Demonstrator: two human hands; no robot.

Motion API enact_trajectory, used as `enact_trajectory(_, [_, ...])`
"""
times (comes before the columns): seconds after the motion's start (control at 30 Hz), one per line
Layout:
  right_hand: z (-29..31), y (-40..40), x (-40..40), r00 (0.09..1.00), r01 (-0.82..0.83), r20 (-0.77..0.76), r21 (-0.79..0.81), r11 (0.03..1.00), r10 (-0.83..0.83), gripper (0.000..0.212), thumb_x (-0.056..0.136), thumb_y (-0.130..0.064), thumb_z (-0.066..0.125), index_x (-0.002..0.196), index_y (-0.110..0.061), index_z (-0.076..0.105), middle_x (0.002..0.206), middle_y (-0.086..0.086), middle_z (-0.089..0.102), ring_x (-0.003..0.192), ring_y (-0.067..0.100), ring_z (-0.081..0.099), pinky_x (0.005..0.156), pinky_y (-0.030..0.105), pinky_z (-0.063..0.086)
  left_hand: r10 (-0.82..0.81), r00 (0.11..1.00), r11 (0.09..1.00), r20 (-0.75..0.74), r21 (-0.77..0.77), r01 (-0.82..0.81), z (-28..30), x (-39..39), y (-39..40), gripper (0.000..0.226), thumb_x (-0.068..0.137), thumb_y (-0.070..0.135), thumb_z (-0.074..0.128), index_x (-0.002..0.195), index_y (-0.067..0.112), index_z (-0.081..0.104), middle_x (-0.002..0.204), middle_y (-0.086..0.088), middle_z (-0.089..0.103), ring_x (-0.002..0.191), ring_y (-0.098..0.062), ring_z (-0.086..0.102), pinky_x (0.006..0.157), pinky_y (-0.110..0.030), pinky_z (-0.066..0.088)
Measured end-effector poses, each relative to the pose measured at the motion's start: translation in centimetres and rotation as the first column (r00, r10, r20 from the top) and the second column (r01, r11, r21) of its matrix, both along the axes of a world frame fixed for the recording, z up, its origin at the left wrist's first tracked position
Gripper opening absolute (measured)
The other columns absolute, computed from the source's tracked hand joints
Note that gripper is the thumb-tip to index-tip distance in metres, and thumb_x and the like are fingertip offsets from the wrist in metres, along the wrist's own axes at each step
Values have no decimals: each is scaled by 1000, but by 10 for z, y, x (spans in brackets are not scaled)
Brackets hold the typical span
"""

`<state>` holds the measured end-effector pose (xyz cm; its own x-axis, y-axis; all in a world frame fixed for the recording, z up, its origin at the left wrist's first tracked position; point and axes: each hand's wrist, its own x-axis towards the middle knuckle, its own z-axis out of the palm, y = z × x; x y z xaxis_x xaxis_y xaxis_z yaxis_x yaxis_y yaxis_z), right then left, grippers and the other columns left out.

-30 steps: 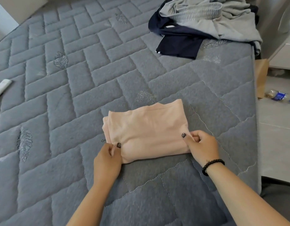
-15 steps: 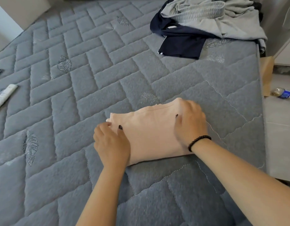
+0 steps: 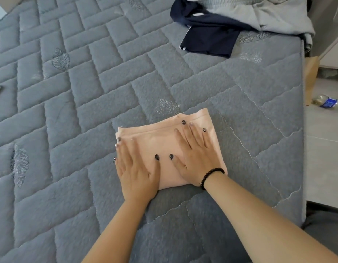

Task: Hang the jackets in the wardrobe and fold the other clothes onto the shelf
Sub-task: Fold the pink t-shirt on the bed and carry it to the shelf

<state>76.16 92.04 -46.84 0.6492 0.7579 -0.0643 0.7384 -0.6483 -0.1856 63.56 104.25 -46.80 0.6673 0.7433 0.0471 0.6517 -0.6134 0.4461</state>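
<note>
Fingers (image 3: 193, 133) of both hands lie straight, spread and flat, pressing the folded peach cotton garment (image 3: 160, 143) into the grey quilted mattress (image 3: 88, 92). Soft, light and limp, it probably needs support from beneath both short edges. Beyond the fingertips, well apart, a navy garment (image 3: 208, 40) and grey clothing (image 3: 259, 14) remain unfolded.

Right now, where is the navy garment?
In the head view, the navy garment lies at the mattress's far right, partly under the grey clothes.
</note>
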Motion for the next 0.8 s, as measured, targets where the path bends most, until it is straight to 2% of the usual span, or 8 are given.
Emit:
enact_trajectory(0.17, [3,0,1,964,263,-41,2,965,-263,78,91,-57,22,152,-14,-1,158,13,-17,144,29,-19,116,49,-11,232,963,956,137,-216,-199,12,-4,-6,97,74,68,53,149,16,21,155,-5,28,142,-22,25,117,-41,24])
enact_trajectory(0.23, [8,1,2,932,351,-105,22,936,-347,80,92,-55,31,152,-12,-1,158,12,-17,145,33,-8,117,48,-1,310,925,923,219,-301,-238,18,-2,-3,64,66,64,66,119,34,45,123,6,55,115,-19,52,90,-36,47])
enact_trajectory(0.3, [17,-1,6,872,469,-208,88,879,-444,82,91,-49,46,151,-10,6,158,14,-3,141,33,14,113,44,17,379,895,863,235,-439,-250,25,-6,0,53,61,62,73,103,44,46,103,18,56,94,-8,58,71,-26,44])
enact_trajectory(0.37, [24,-8,18,773,602,-351,139,786,-529,76,87,-39,59,145,-8,22,148,13,26,130,31,32,105,40,31,447,886,739,124,-610,-287,28,-11,8,69,59,61,76,115,31,51,107,14,60,94,-8,60,74,-30,48])
enact_trajectory(0.43, [33,-20,34,639,697,-553,123,706,-535,47,81,-28,68,119,-7,51,119,9,52,111,29,49,88,33,42,486,873,578,45,-765,-282,35,-13,19,69,57,54,82,110,17,58,101,5,69,89,-16,67,75,-38,55])
enact_trajectory(0.5, [43,-33,47,449,752,-773,57,657,-448,20,75,-20,75,86,-12,61,90,2,62,91,25,59,74,28,45,530,848,390,18,-893,-225,45,-15,27,58,61,39,88,106,12,63,89,-1,76,79,-20,73,65,-37,59])
enact_trajectory(0.57, [55,-43,50,240,772,-906,-40,634,-349,25,69,-17,80,89,-11,66,89,2,68,89,23,65,79,30,52,545,839,273,12,-948,-164,54,-17,26,54,66,31,86,109,8,62,88,-5,76,75,-21,74,60,-35,60])
enact_trajectory(0.8, [93,-101,29,126,883,-967,7,470,-222,15,66,-17,74,77,-9,67,76,6,71,71,26,67,67,31,51,356,920,348,165,-937,33,79,-5,-25,40,72,24,82,105,10,66,91,-5,76,83,-23,74,69,-35,56])
